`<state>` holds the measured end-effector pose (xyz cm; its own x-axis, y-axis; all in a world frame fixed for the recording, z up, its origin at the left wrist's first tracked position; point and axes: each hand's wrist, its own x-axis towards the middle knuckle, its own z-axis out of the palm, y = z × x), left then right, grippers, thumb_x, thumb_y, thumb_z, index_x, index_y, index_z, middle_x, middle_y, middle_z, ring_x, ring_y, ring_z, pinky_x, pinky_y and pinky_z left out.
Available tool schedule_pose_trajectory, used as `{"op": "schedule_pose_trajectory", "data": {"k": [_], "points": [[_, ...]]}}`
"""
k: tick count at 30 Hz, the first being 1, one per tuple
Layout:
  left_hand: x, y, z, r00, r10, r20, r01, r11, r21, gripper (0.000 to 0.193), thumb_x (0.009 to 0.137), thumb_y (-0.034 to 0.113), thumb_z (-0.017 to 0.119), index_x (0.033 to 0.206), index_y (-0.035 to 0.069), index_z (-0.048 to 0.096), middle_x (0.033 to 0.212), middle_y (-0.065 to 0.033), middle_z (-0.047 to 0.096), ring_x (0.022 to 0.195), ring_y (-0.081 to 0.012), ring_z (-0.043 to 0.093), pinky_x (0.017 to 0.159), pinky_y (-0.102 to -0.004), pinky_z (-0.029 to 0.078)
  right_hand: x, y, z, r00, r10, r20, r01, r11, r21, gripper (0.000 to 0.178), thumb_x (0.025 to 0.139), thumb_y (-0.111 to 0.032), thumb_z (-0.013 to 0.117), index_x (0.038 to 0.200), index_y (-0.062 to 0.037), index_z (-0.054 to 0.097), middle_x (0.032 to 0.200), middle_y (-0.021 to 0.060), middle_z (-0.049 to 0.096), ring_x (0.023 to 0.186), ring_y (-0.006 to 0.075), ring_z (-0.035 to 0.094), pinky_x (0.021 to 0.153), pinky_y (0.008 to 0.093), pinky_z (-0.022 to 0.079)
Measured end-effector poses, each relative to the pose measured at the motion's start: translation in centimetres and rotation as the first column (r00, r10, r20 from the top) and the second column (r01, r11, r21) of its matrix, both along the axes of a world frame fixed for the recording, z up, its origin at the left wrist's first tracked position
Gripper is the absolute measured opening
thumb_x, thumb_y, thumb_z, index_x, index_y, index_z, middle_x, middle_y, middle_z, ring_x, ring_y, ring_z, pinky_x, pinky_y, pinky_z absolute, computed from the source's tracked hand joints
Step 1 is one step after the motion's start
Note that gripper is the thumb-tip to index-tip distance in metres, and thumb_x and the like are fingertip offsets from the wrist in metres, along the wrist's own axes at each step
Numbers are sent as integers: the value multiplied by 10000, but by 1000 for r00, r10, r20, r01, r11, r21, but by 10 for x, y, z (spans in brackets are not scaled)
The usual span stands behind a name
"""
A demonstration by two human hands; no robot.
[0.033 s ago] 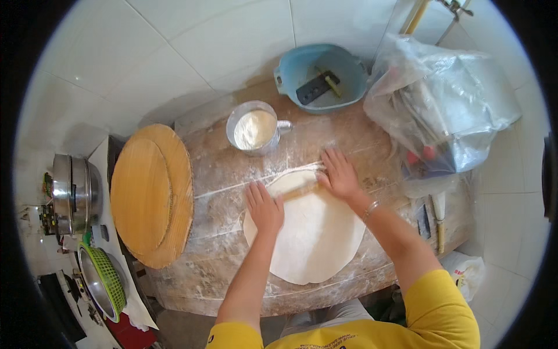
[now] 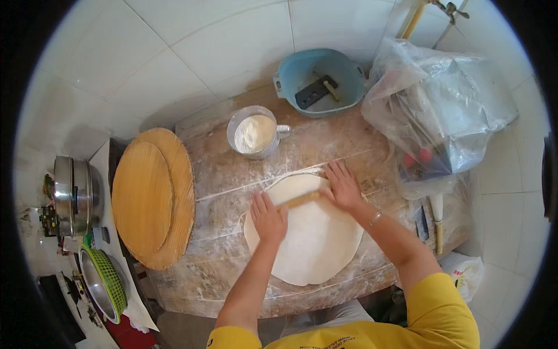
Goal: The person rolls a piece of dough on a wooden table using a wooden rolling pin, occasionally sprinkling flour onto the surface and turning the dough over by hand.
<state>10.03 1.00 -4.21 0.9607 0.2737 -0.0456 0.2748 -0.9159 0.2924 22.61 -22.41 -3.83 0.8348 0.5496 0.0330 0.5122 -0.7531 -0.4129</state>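
A large, thin, roundish sheet of pale dough [image 2: 314, 244] lies on the floured wooden table. Across its far part runs a light wooden rolling pin [image 2: 302, 200]. My left hand [image 2: 268, 217] rests on the pin's left end, fingers stretched forward. At the right end, my right hand [image 2: 344, 186] lies over the pin with its fingers out flat and the thumb turned inward. Both palms cover the pin's ends; neither hand is wrapped round it. Beyond the dough stands a metal cup with a handle [image 2: 234, 138], holding white flour [image 2: 256, 132].
Two stacked round wooden boards [image 2: 142, 198] sit on the left. A blue basin [image 2: 283, 87] holding a dark flat tool is at the back. Plastic-wrapped items [image 2: 459, 110] fill the back right; a dark blade [image 2: 422, 224] and a brush-like tool [image 2: 439, 230] lie nearer. A green colander [image 2: 116, 279] stands left.
The rolling pin and both hands have come slightly nearer to me over the dough. The whole view has shifted a little.
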Motion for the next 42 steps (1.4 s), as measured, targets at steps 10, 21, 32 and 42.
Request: {"op": "schedule_pose_trajectory", "data": {"k": [10,21,32,42], "points": [[78,3,-3,978,167,125,-173,984,40,676,932,335,518,1409,-107,335,1509,-285,285,1423,-420,235,1159,-496,193,63,36,-11,942,-254,218,222,962,160,729,907,-419,561,1429,41,342,1488,229,361,1378,370,329,1166,484,201],[-59,-46,16,972,-235,-11,233,970,-64,728,870,369,613,1431,-20,359,1525,-234,284,1440,-384,209,1168,-527,133,-98,-64,2,988,-51,144,55,998,-23,425,788,-250,710,1152,-98,552,1395,163,478,1309,345,438,1115,540,259],[75,-67,-3,918,-358,170,352,934,61,625,894,285,552,1429,7,390,1492,-206,366,1408,-369,294,1140,-496,236,-19,-69,11,931,-354,92,356,935,3,596,874,-287,594,1374,-5,436,1478,228,371,1357,377,364,1128,497,274],[145,-60,-1,959,-150,241,150,989,18,627,903,295,561,1447,41,377,1481,-232,354,1386,-393,306,1132,-501,249,74,-47,2,919,-393,43,382,910,160,591,880,-379,608,1330,-13,494,1440,219,419,1325,392,398,1094,489,329]]}}
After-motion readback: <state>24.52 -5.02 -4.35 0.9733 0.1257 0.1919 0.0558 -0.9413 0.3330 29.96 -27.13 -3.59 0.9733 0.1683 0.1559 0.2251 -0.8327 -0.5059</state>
